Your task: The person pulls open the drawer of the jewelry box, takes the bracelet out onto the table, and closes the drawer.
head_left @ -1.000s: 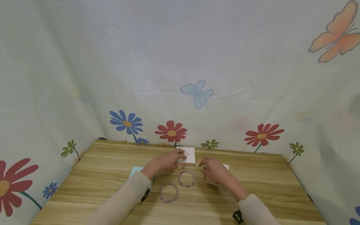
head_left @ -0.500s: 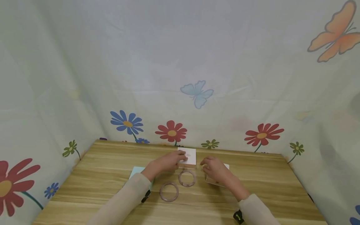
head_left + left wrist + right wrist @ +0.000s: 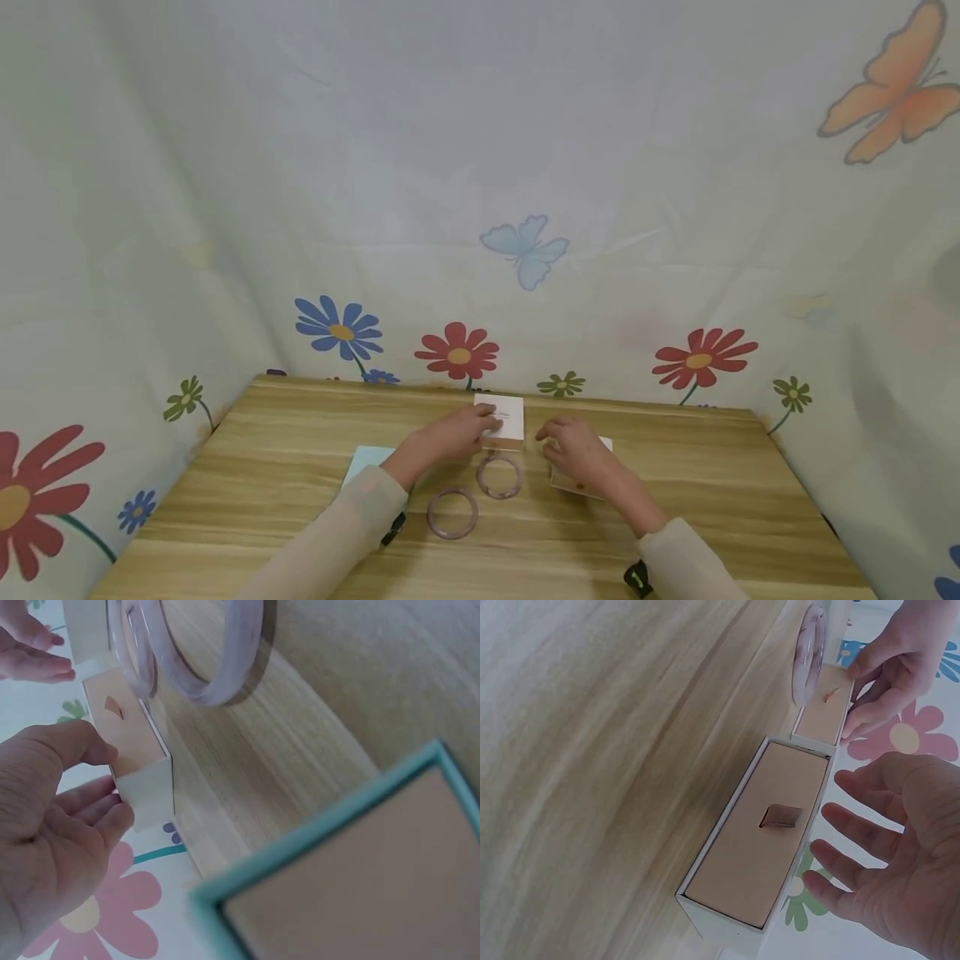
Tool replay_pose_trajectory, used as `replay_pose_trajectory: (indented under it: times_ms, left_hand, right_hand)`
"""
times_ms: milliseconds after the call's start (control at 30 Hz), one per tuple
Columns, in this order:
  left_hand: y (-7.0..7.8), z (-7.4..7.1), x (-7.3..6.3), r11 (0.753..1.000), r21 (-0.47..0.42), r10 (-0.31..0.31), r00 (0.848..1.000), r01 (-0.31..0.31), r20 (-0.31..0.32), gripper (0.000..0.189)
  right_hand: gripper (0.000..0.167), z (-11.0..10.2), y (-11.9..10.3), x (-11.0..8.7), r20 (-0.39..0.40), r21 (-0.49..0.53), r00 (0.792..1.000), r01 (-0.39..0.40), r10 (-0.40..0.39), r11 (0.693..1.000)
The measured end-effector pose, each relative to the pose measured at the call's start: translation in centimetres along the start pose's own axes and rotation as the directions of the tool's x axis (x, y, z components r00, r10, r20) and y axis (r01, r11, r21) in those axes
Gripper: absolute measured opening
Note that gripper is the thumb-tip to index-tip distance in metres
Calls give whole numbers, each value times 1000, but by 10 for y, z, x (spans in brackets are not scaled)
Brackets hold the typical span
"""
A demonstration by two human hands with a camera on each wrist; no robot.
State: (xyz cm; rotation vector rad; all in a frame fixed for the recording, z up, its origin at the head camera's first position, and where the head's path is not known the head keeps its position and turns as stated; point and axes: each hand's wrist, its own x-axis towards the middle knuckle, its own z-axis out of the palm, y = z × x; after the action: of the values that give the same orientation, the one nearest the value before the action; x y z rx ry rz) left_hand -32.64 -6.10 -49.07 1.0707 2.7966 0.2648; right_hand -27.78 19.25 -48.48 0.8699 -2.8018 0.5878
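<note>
Towards the back of the table stands a small white drawer box (image 3: 510,410) with a tan front and a pull tab. My left hand (image 3: 459,432) pinches its left side, thumb at the front edge and fingers curled against the white casing. Over a second white drawer box (image 3: 567,483), to the right, hovers my right hand (image 3: 579,454). In the right wrist view its fingers (image 3: 851,825) are spread and loosely bent, apart from the box's tan front (image 3: 742,840). Two pale mauve bangles, a farther bangle (image 3: 479,477) and a nearer bangle (image 3: 430,513), lie on the table.
A teal box (image 3: 366,461) sits at the left, partly hidden by the left forearm; its teal rim (image 3: 315,847) and tan front show close up in the left wrist view. A flowered curtain (image 3: 600,333) hangs behind the wooden table (image 3: 285,467).
My left hand and the back white box have shifted very slightly right and nearer. The right hand keeps nearly the same pose, and the bangles stay in place.
</note>
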Motion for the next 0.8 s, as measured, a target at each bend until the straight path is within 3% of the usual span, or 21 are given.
replay_pose_trajectory:
  times_ms: [300,600,800]
  left_hand:
    - [2,4,1,1000,9,-13,1000,14,-24,43]
    - [5,-3,2,995,46,85,996,-83,-25,41]
    - [11,-7,3,988,122,93,996,-91,-11,39]
  right_hand:
    - [13,0,3,-3,-15,7,1000,-11,11,1000]
    - [13,-9,9,-10,-43,22,998,-36,37,999]
    - [14,-14,15,-14,-63,10,998,-18,19,1000]
